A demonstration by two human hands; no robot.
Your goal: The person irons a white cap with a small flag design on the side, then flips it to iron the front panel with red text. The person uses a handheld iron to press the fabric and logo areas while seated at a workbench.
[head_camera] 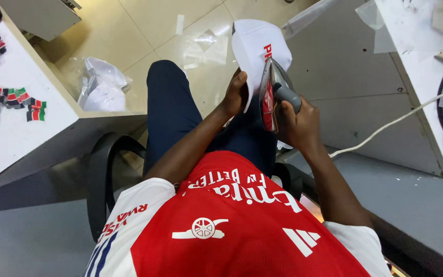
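Standing almost on edge, the iron [273, 95] has its long axis running up and down the view, its pointed nose aimed away from the person toward the floor tiles, and its flat sole turned left against the white cap [256, 48]. The cap is held out over the lap above the dark trousers [173, 105]. The right hand [297, 123] is closed tight around the iron's grey handle, forearm reaching forward. The left hand [236, 92] grips the cap's lower edge, fingers curled shut. A white cord [396, 120] trails off to the right across the grey table [355, 77].
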